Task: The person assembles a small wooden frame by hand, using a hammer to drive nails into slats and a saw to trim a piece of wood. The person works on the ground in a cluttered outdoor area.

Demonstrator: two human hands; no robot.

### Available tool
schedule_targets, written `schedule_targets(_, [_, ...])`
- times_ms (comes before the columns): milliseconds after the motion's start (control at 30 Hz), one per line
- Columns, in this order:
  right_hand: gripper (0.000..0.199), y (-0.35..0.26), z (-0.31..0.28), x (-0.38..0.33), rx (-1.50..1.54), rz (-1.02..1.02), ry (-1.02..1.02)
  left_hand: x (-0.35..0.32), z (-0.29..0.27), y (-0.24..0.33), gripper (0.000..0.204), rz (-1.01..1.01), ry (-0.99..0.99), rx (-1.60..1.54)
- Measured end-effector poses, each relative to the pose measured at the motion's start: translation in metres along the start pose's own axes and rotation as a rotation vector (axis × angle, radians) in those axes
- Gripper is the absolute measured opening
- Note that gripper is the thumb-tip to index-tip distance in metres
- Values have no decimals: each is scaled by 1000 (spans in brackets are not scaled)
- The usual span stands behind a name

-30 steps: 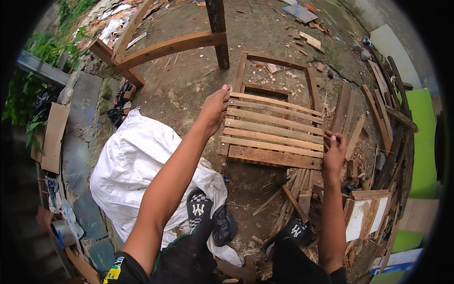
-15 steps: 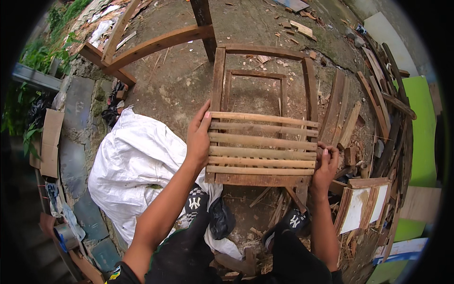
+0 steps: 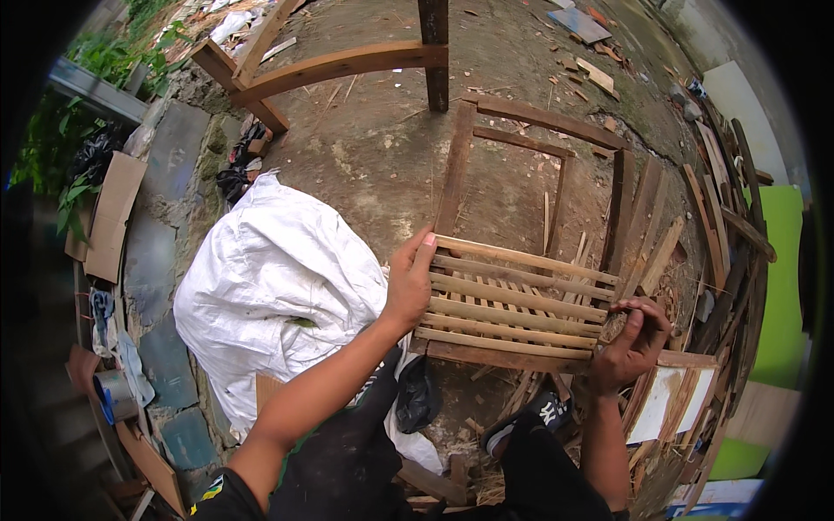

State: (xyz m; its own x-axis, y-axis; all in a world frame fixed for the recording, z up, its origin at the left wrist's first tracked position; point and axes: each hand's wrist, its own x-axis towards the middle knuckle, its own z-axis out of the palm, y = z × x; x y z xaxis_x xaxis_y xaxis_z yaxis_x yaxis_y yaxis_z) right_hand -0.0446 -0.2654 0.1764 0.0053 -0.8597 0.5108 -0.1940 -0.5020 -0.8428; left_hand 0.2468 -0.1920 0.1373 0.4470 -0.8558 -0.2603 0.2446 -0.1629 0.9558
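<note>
A brown wooden frame stands tilted in front of me, with several pale bamboo slats laid across its lower part. My left hand is closed round its left side, the thumb on top by the uppermost slat. At the right ends of the slats, my right hand has its fingers curled together. Whether it pinches a slat end or something small cannot be made out. Through the gaps between the slats, more thin strips show below.
A large white sack lies to the left, with a black plastic bag beside it. Another wooden frame stands at the far left. Scrap planks and a white-panelled wooden piece lie on the right. A stone ledge runs along the left.
The slatted frame has turned clockwise and shifted right in view. My left hand moved right with it. The right hand moved right and slightly down, its fingers curling more.
</note>
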Motion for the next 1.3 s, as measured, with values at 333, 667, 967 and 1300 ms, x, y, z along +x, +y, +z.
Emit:
schedule_targets(333, [22, -31, 113, 11, -8, -328, -592, -1, 2, -16, 46, 149, 7, -85])
schedule_targets(667, [29, -16, 159, -8, -34, -365, -526, -9, 1, -25, 46, 279, 55, 63])
schedule_targets(967, [30, -10, 170, -4, -69, -383, -504, 0, 0, -15, 50, 221, 27, 23])
schedule_targets(1300, [29, -8, 174, -2, -101, -482, -500, 5, 1, -25, 54, 205, 55, 19])
